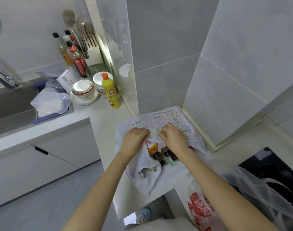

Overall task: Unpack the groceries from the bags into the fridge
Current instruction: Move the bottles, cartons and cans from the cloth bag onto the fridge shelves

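Grocery bag (169, 172), white plastic with green print, lies on the white counter (100, 114) in the corner by the grey tiled wall, mouth toward the person, its near end hanging over the counter edge. Second bag (199, 205), clear with red print, sits near it on the right, below the right forearm, beside a black hob (275, 172). Sink (9, 105) is far left, well apart, with a clear plastic tub (50, 101) at its right end. Left hand (134, 140) grips the grocery bag's plastic at the mouth, fingers curled. Right hand (174, 135) pinches the same white strip of plastic just beside it, hands nearly touching. In the opening lies an orange-labelled bottle (152, 147), dark cap toward the person, with more dark-capped bottles (167, 153) just beside it; count unclear. Back left on the counter are stacked bowls (83, 90) and a yellow squeeze bottle (110, 90) with an orange cap, upright, near the wall.
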Demonstrator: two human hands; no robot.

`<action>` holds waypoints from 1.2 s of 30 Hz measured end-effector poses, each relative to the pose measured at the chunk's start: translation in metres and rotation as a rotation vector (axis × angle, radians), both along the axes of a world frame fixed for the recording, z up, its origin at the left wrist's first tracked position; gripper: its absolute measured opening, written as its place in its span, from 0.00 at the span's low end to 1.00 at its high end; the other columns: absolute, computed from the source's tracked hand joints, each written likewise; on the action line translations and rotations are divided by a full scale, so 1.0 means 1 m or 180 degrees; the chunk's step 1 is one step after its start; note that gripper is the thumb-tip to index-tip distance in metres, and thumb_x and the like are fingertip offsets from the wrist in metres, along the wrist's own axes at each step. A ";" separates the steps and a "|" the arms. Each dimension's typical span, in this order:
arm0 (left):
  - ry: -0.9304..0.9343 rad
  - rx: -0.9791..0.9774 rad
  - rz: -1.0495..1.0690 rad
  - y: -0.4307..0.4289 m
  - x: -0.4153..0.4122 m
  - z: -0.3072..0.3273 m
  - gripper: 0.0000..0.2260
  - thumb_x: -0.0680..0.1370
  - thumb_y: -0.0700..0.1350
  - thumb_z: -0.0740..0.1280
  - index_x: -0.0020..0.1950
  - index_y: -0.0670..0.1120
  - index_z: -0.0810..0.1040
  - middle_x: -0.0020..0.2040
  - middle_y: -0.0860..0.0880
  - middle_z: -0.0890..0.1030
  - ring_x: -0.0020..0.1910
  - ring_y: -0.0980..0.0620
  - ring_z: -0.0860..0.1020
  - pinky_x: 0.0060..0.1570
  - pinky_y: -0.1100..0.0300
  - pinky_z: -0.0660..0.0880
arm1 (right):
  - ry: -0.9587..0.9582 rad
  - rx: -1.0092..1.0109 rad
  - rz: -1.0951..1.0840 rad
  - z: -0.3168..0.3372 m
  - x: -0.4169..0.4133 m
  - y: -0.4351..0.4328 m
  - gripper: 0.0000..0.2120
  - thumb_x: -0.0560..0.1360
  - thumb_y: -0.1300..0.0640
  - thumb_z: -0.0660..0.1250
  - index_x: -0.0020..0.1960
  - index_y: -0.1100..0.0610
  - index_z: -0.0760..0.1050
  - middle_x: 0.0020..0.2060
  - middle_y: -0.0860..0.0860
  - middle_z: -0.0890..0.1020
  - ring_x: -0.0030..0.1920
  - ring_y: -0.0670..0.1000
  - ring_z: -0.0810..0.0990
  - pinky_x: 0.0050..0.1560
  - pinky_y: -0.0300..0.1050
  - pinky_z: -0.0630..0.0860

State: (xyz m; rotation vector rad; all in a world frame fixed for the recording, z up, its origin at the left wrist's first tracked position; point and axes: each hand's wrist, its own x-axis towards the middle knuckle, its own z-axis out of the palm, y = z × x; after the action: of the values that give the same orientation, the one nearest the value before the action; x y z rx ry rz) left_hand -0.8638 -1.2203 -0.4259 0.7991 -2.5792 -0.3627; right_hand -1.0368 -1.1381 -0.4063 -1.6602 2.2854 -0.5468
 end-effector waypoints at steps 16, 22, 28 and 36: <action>0.0417 0.0017 -0.0760 0.014 0.001 -0.011 0.13 0.80 0.53 0.64 0.57 0.46 0.79 0.54 0.51 0.83 0.55 0.50 0.79 0.52 0.55 0.76 | -0.0972 0.0023 0.0016 -0.019 -0.002 0.013 0.11 0.77 0.56 0.66 0.58 0.57 0.72 0.49 0.52 0.80 0.49 0.52 0.79 0.46 0.46 0.75; -0.0548 0.0124 -0.0475 0.000 0.028 -0.036 0.31 0.76 0.63 0.62 0.77 0.52 0.63 0.77 0.55 0.62 0.78 0.52 0.56 0.74 0.50 0.51 | -0.0767 -0.0372 0.0043 -0.021 0.014 0.029 0.14 0.75 0.47 0.68 0.50 0.58 0.76 0.48 0.50 0.78 0.50 0.50 0.76 0.52 0.44 0.74; -0.0553 0.0353 -0.0293 0.007 0.028 -0.035 0.33 0.77 0.51 0.69 0.78 0.53 0.58 0.79 0.56 0.56 0.78 0.54 0.49 0.74 0.48 0.44 | 0.0113 0.0104 -0.0170 -0.026 0.035 0.044 0.20 0.70 0.37 0.69 0.44 0.55 0.78 0.49 0.50 0.74 0.55 0.52 0.71 0.59 0.48 0.67; -0.0546 0.0472 -0.0295 0.012 0.025 -0.027 0.35 0.75 0.52 0.71 0.78 0.53 0.58 0.78 0.54 0.57 0.79 0.49 0.51 0.76 0.44 0.48 | -0.0420 0.0452 -0.0419 -0.012 0.055 0.054 0.16 0.75 0.42 0.66 0.44 0.55 0.74 0.42 0.51 0.79 0.44 0.52 0.78 0.36 0.43 0.66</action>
State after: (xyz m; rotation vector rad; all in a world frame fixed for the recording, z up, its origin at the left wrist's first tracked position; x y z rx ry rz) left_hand -0.8388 -1.2080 -0.4529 0.7942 -2.7821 -0.5407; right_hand -0.9814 -1.0842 -0.4180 -1.3746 2.2905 -0.4937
